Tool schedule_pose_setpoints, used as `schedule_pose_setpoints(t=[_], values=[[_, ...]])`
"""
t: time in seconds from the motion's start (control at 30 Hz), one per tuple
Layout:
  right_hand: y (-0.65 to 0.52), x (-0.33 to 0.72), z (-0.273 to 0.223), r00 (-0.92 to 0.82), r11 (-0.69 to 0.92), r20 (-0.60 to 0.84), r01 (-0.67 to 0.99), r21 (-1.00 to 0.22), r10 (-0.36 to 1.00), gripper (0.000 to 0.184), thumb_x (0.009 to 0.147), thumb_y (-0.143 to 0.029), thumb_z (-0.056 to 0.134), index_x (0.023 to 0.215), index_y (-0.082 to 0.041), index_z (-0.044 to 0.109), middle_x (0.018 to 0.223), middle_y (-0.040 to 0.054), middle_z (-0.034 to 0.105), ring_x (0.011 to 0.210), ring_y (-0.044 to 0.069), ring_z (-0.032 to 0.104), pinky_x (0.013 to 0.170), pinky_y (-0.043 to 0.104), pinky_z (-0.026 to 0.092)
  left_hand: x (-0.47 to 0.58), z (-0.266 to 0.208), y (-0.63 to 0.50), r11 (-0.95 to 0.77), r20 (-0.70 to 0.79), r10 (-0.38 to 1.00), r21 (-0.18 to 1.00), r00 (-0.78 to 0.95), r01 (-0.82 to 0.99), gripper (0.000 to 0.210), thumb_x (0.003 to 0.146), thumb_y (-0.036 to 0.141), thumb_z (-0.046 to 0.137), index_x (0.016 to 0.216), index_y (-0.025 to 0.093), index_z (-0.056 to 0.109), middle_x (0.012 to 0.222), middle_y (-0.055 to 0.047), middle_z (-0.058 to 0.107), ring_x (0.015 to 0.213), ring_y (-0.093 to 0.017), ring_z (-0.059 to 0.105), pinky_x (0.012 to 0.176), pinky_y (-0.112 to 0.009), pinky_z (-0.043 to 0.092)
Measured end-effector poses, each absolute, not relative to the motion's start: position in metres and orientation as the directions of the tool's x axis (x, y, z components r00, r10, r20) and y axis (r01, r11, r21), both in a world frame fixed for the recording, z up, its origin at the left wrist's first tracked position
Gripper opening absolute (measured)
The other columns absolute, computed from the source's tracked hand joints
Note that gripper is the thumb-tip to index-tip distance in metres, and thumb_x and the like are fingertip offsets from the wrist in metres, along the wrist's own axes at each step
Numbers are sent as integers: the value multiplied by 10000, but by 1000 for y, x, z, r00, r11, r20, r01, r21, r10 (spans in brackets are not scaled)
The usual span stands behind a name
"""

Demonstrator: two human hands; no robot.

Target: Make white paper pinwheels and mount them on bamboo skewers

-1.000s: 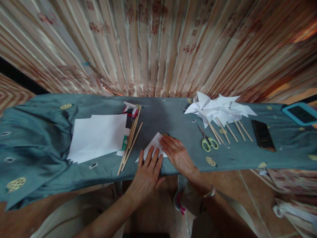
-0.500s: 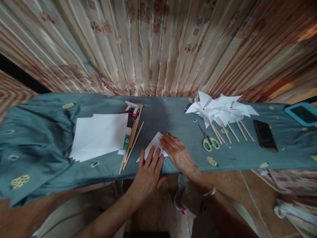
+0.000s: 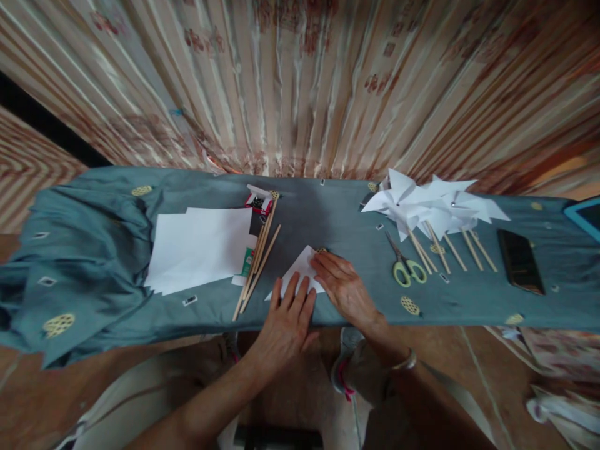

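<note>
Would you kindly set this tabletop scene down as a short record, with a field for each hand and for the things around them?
Left hand: open, fingers spread over the triangular white paper; left hand
Right hand: open, fingertips on the paper's right side; right hand
To the left: white sheets, green-and-white tube, loose wooden sticks, opened red box
To the right: scissors, white pinwheels, dark phone
Surface: blue-green cloth

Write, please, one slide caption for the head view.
Left fingers and right fingers rest on a white paper triangle between wooden sticks and scissors.
</note>
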State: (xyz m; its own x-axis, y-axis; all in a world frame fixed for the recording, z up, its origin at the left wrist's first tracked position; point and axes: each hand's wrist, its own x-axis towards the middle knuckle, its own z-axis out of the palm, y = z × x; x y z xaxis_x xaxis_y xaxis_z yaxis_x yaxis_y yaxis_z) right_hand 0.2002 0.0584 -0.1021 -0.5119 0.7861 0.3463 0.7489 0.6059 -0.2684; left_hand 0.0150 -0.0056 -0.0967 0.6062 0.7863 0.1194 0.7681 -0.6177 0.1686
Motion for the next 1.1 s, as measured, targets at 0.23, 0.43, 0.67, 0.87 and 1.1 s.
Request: schedule_pose_setpoints(t=[0.23,0.43,0.67,0.87,1.1], values=[[58,201,-104,-509,598,331,749,-285,795,376,987,-289,444,1321,-181,576,1323,109,622,1288,242,513,1060,438,454,11,-97,-4,-634,104,773,164,626,756,676,882,452,576,1394,44,407,1499,-258,379,1419,-431,266,1122,-631,249],[58,201,-103,-516,598,315,751,-280,796,374,982,-274,456,1323,-171,572,1341,109,609,1298,241,502,1072,438,444,1,-100,-4,-655,125,755,158,643,739,666,887,427,573,1403,42,401,1494,-258,389,1419,-389,296,1145,-544,273],[60,200,-102,-542,632,351,740,-232,764,358,978,-269,460,1277,-137,606,1304,119,633,1254,257,540,1045,433,479,-13,-103,-12,-644,123,764,76,633,762,605,906,366,529,1404,43,408,1499,-238,395,1415,-348,331,1143,-503,288],[61,199,-104,-547,642,358,724,-251,757,359,971,-261,473,1294,-167,598,1287,112,643,1246,262,542,1039,460,490,-30,-99,-23,-608,117,787,-22,606,793,597,897,313,505,1417,44,386,1513,-207,389,1422,-318,330,1149,-500,276],[61,197,-106,-567,658,360,719,-223,741,352,955,-258,505,1262,-126,617,1288,119,643,1243,275,535,1037,460,497,-48,-102,-37,-594,144,795,-16,589,805,633,879,228,498,1455,45,313,1518,-195,388,1442,-300,290,1160,-485,271]])
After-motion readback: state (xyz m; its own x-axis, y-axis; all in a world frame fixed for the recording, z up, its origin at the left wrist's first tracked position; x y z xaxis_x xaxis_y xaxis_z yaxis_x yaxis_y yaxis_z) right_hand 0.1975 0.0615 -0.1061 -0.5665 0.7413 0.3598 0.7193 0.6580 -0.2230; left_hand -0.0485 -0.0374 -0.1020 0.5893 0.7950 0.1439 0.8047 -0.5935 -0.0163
